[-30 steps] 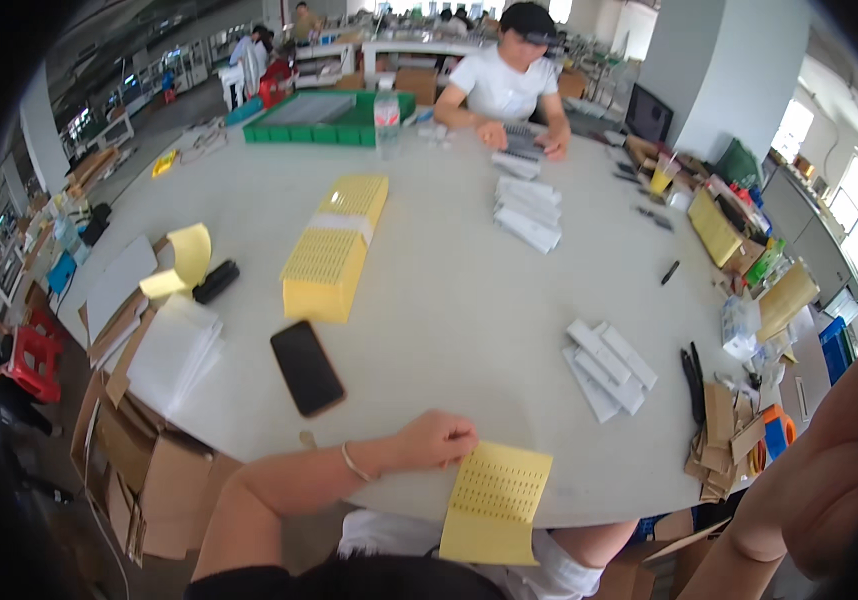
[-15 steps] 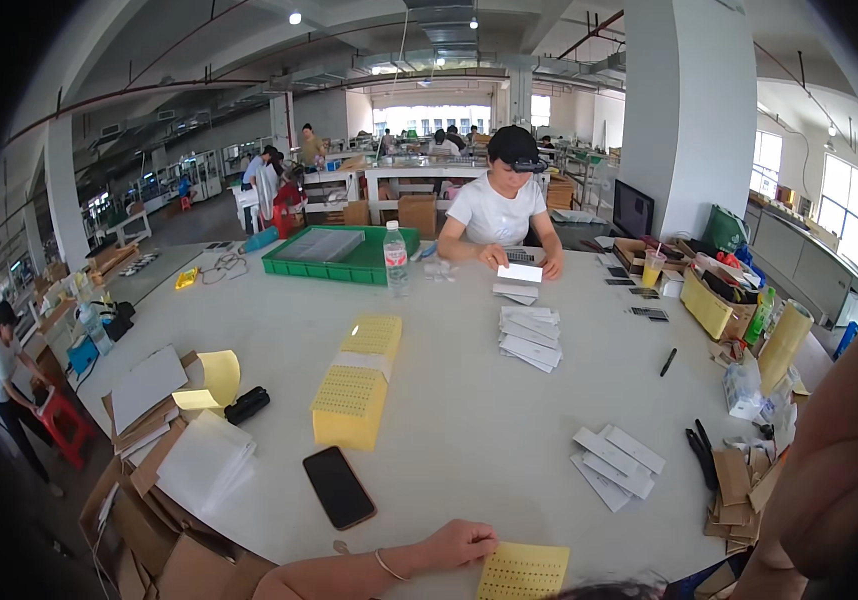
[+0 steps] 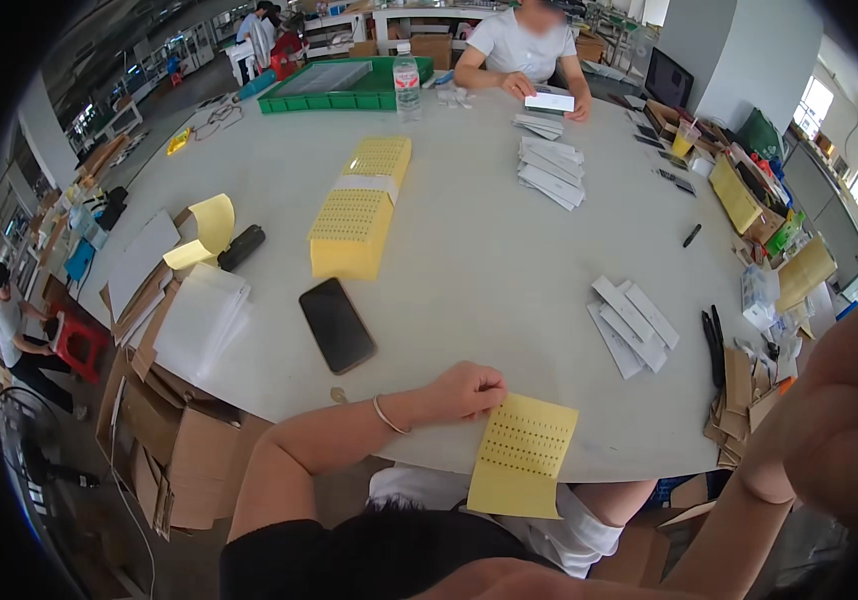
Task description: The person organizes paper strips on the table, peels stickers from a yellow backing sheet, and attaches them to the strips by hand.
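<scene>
While our left hand (image 3: 464,390) lies curled on the near edge of the white tabletop (image 3: 469,240), its fingers are pressed together on the upper left corner of a yellow perforated sheet (image 3: 523,455), which hangs half over that edge toward our lap. Our right hand is not to be seen as such; only a raised arm (image 3: 819,440) fills the right side, close to the camera, so we cannot tell how its fingers stand. Just beyond the sheet, to its left, a black phone (image 3: 336,324) lies flat. Farther beyond the phone sits a tall stack of yellow sheets (image 3: 361,208). To the right of the sheet we hold, some white strips (image 3: 631,324) are fanned out, well apart from it. Across the tabletop another person (image 3: 521,45) in a white shirt works over more white strips (image 3: 550,170), with a green tray (image 3: 344,85) beside them
</scene>
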The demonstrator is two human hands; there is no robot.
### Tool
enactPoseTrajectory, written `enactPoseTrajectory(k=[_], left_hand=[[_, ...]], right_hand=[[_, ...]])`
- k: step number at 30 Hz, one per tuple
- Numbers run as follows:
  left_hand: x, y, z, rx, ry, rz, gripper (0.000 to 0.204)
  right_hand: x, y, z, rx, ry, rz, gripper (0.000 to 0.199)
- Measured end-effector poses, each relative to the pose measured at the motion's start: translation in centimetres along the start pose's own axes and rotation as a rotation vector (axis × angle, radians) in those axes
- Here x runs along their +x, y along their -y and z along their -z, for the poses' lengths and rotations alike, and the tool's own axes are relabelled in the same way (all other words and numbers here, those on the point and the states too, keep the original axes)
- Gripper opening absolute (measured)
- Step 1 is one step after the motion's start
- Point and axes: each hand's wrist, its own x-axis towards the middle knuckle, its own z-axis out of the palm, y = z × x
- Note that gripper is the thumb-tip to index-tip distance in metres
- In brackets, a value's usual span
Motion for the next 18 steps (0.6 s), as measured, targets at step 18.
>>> enactPoseTrajectory(k=[18], left_hand=[[-1.7, -0.8, -0.3, -0.018, -0.018, 0.122, 0.016]], right_hand=[[-1.5, 3.5, -0.6, 0.407, -0.047, -0.056, 0.042]])
